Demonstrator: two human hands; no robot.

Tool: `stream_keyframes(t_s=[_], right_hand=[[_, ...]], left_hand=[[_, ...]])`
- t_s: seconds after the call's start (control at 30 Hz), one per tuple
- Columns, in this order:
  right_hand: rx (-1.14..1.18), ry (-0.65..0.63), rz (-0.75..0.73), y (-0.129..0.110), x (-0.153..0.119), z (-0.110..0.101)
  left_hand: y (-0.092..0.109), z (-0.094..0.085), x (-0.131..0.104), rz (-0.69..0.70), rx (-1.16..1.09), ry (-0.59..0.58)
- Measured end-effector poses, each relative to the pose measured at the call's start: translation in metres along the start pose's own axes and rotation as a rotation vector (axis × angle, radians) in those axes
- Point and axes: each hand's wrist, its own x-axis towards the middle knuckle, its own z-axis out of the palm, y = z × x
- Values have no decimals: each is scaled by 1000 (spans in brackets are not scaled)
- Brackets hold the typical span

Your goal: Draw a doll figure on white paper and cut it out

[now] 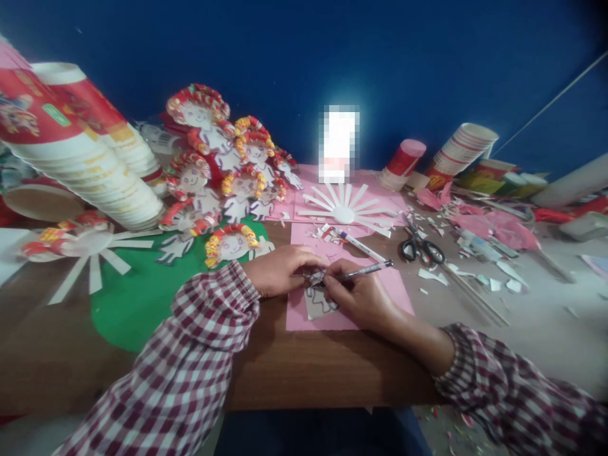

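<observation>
My right hand is closed round a pen, its tip end hidden by the fingers over a small pale paper piece with dark drawn outlines. My left hand reaches in from the left, its fingertips at the upper left edge of that piece; whether they grip anything is hidden. Beneath lies a pink sheet. Behind the hands, a white marker rests slantwise on the pink paper.
Paper figures with curly red and yellow hair and a green sheet lie left. Stacked cups lean farther left. Black-handled scissors, wooden sticks and scraps lie right. A cut white cup lies behind.
</observation>
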Motion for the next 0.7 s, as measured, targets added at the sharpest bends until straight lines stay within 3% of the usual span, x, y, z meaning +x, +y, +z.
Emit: stream_keyframes(t_s=[0.7], right_hand=[[5,13,2,0,1,0]], left_hand=[[1,-1,0,-12,0,-6]])
